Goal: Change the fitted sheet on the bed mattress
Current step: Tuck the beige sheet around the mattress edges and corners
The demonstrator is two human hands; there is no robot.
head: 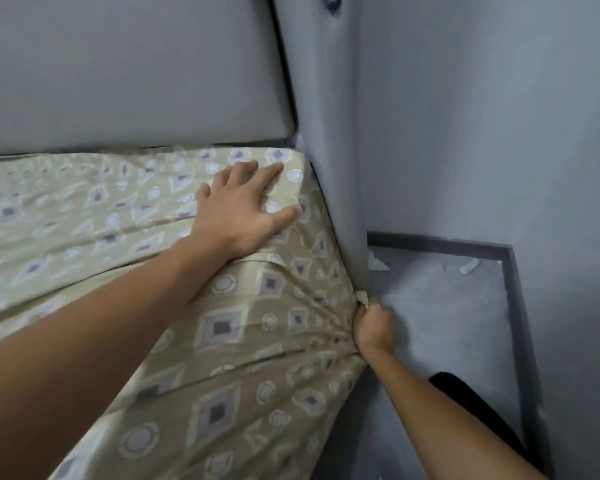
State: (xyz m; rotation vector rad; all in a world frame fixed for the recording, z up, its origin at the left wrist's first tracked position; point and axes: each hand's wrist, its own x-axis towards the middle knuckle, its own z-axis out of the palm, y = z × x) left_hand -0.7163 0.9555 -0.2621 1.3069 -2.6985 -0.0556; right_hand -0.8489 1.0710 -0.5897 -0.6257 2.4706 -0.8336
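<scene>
The beige, diamond-patterned fitted sheet [250,327] is covering this mattress corner; the left hand [243,206] is pressing flat, fingers spread, while the right hand [373,329] is gripping the gathered hem, tucking seemingly unfinished.

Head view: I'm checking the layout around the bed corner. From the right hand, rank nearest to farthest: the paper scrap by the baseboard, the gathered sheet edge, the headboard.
1. Gathered sheet edge, inside the right hand grip, low on the mattress corner.
2. Paper scrap, on the floor up and right, by the baseboard.
3. Headboard, far up and left, behind the mattress.
</scene>
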